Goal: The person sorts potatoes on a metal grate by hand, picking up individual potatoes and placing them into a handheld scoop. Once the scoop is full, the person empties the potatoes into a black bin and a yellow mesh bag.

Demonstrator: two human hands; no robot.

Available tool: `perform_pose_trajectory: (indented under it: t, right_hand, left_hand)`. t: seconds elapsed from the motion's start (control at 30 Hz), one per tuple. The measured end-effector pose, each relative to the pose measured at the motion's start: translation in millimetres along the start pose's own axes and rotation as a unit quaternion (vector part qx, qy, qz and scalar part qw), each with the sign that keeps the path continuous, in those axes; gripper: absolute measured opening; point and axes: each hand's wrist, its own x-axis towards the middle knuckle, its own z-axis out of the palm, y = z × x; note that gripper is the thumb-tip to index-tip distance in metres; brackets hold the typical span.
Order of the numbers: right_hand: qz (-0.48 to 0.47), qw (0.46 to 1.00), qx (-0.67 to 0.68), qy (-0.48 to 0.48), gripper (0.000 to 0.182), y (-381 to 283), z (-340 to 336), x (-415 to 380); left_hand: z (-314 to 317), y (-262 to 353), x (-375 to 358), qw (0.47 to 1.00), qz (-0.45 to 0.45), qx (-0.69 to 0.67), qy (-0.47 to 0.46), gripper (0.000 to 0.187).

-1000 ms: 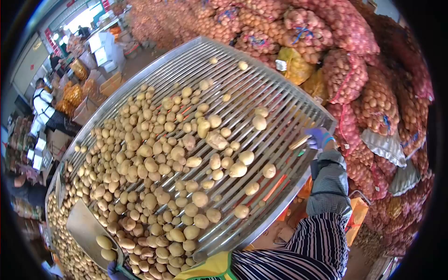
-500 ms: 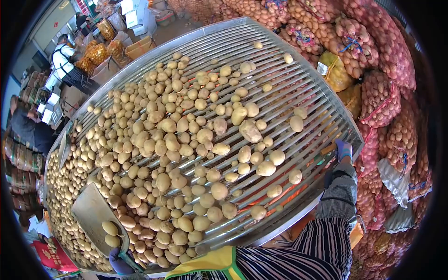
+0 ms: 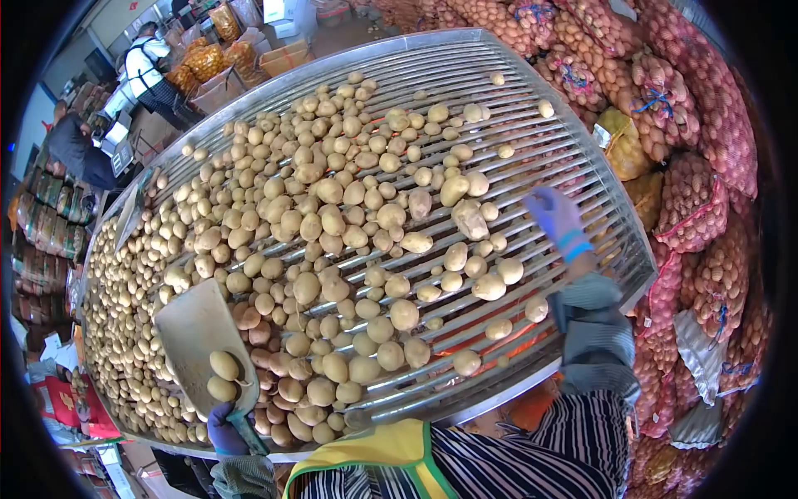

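Observation:
Many potatoes (image 3: 309,287) lie spread over a sloping metal bar grate (image 3: 507,125), heaped most thickly on the left and middle. My left hand (image 3: 223,428), in a dark purple glove, is closed around the handle of a flat metal scoop (image 3: 189,333) at the lower left. Two potatoes (image 3: 223,376) rest on the scoop near its handle. My right hand (image 3: 553,214), in a light purple glove with a blue cuff, hangs over the bars on the right with its fingers stretched out and nothing seen in it. Its closest potatoes (image 3: 470,219) lie to its left.
Net sacks of potatoes (image 3: 690,200) are piled along the right side. A raised metal rim (image 3: 615,187) borders the grate. At the upper left, a person (image 3: 145,71) stands near yellow bags and boxes, and another person (image 3: 75,150) bends over.
My right hand has left the grate's right edge and moved left and away from me over the bars. My left hand keeps hold of the scoop. The whole view has shifted somewhat.

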Motion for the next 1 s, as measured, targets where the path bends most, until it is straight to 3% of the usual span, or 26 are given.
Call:
perform_pose_trajectory:
  t: [0.1,0.17,0.23,0.27,0.33,0.37,0.4,0.43,0.47,0.6,0.73,0.8,0.87,1.0]
  right_hand:
    - [-0.083,0.991,-0.101,-0.035,0.053,-52.1,61.0,2.4]
    - [-0.071,0.985,-0.109,-0.114,0.058,-74.4,90.1,-0.3]
    - [-0.072,0.947,-0.302,-0.087,0.059,-101.0,96.4,-14.7]
    - [-0.095,0.948,-0.297,-0.072,0.062,-97.3,105.4,-18.2]
    - [-0.054,0.942,-0.303,-0.135,0.064,-110.0,105.4,-22.4]
    - [-0.074,0.964,-0.236,-0.099,0.064,-84.4,121.9,-18.6]
    - [-0.027,0.976,-0.184,-0.116,0.064,-89.4,120.2,-23.1]
    - [-0.045,0.979,-0.162,-0.116,0.063,-89.4,118.2,-25.4]
    - [-0.053,0.981,-0.144,-0.121,0.065,-92.0,115.0,-29.5]
    - [-0.065,0.978,-0.165,-0.109,0.066,-124.6,102.1,-63.9]
    - [-0.136,0.987,0.043,-0.080,0.063,-150.9,128.4,-127.4]
    - [-0.071,0.964,0.187,-0.174,0.061,-184.2,139.8,-161.3]
    - [-0.131,0.968,0.143,-0.162,0.063,-202.1,157.9,-189.5]
    - [-0.124,0.977,0.059,-0.166,0.066,-246.4,169.3,-224.7]
  left_hand:
    - [0.9,2.3,-19.0,0.998,-0.045,0.033,-0.018,0.031]
    - [3.4,-3.8,-30.8,0.997,-0.008,0.065,0.045,0.032]
    - [-1.6,-11.0,-36.3,0.998,-0.051,-0.004,0.042,0.032]
    - [-4.9,-14.1,-39.5,0.998,-0.057,-0.001,0.033,0.032]
    - [-11.1,-18.6,-43.0,0.993,-0.112,-0.029,0.021,0.033]
    - [-8.2,-20.8,-46.9,0.996,-0.083,0.004,0.021,0.033]
    - [-8.1,-22.6,-46.1,0.995,-0.090,0.014,0.039,0.032]
    - [-5.6,-23.1,-46.3,0.996,-0.077,0.013,0.052,0.032]
    - [-15.2,-29.2,-38.9,0.998,-0.060,-0.007,0.020,0.033]
    - [-25.2,-27.5,-25.2,0.999,-0.027,-0.025,-0.017,0.029]
    - [-37.6,-24.0,-13.3,0.996,0.001,0.033,-0.083,0.037]
    - [-41.9,-18.7,-10.1,0.993,0.006,0.076,-0.094,0.039]
    - [-43.6,-12.8,-8.7,0.991,0.006,0.055,-0.121,0.042]
    - [-56.8,1.0,-5.2,0.983,-0.035,0.059,-0.169,0.051]
